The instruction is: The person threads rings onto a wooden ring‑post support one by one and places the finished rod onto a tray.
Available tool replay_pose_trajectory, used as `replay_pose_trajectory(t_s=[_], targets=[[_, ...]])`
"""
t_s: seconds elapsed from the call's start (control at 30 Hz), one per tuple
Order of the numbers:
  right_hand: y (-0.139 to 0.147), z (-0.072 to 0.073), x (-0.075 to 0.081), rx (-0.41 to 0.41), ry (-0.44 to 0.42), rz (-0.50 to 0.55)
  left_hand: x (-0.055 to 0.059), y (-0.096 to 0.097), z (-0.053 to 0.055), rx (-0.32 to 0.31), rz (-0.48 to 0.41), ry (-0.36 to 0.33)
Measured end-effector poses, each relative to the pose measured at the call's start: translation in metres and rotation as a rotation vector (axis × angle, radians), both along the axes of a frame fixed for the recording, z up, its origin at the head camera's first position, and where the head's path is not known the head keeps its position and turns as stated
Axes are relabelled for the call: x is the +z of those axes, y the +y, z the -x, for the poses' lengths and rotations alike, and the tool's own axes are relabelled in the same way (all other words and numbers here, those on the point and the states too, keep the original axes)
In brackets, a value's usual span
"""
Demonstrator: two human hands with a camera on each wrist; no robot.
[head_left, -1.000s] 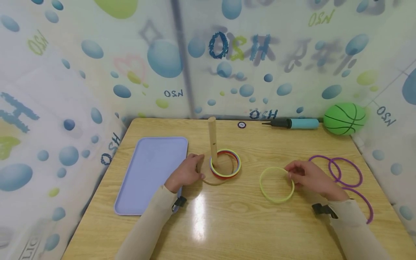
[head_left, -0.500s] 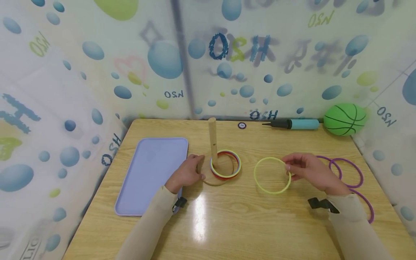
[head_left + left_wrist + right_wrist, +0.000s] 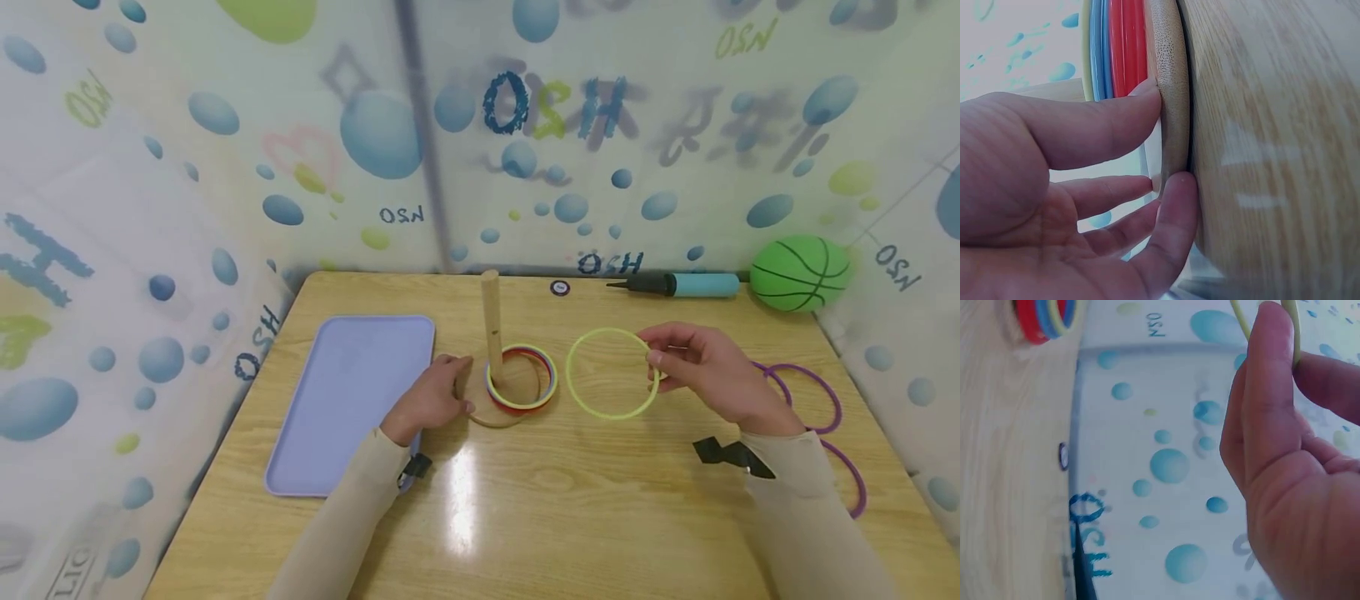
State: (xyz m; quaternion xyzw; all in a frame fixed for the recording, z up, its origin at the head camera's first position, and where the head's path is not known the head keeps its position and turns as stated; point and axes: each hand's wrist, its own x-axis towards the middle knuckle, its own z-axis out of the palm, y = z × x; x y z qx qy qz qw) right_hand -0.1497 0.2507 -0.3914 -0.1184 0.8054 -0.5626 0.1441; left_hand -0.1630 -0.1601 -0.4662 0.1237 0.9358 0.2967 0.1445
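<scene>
My right hand (image 3: 708,371) pinches a yellow ring (image 3: 569,372) between thumb and fingers at its right side. The ring is raised above the table, tilted up. To its left a wooden peg (image 3: 491,329) stands upright on a round wooden base (image 3: 474,385). Stacked rings in red (image 3: 1127,47), blue (image 3: 1102,50) and yellow (image 3: 1085,50) lie around the peg's foot. My left hand (image 3: 429,398) grips the base's left edge, with the thumb and fingers spread along its rim (image 3: 1171,69) in the left wrist view.
A lilac tray (image 3: 352,400) lies at the left, partly under my left forearm. Purple rings (image 3: 836,408) lie at the right beside my right forearm. A hand pump (image 3: 701,286), a green ball (image 3: 799,273) and a small round disc (image 3: 559,287) line the back edge.
My right hand has lifted the yellow ring and moved it left and away from me, closer to the peg. My left hand stays at the base.
</scene>
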Motion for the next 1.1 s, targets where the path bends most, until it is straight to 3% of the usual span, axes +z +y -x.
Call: replay_pose_trajectory(t_s=[0.2,0.53,0.93,1.1], targets=[[-0.017,0.001,0.015,0.003,0.055,0.114,-0.001,-0.001,0.001,-0.001,0.006,0.009],[-0.048,-0.002,0.038,0.008,0.093,0.42,-0.003,-0.001,0.001,-0.005,0.012,0.015],[-0.091,0.006,0.057,-0.016,0.09,0.576,-0.003,-0.001,0.0,-0.005,0.015,0.025],[-0.108,0.015,0.063,-0.023,0.083,0.59,-0.003,-0.001,0.001,-0.007,0.016,0.031]])
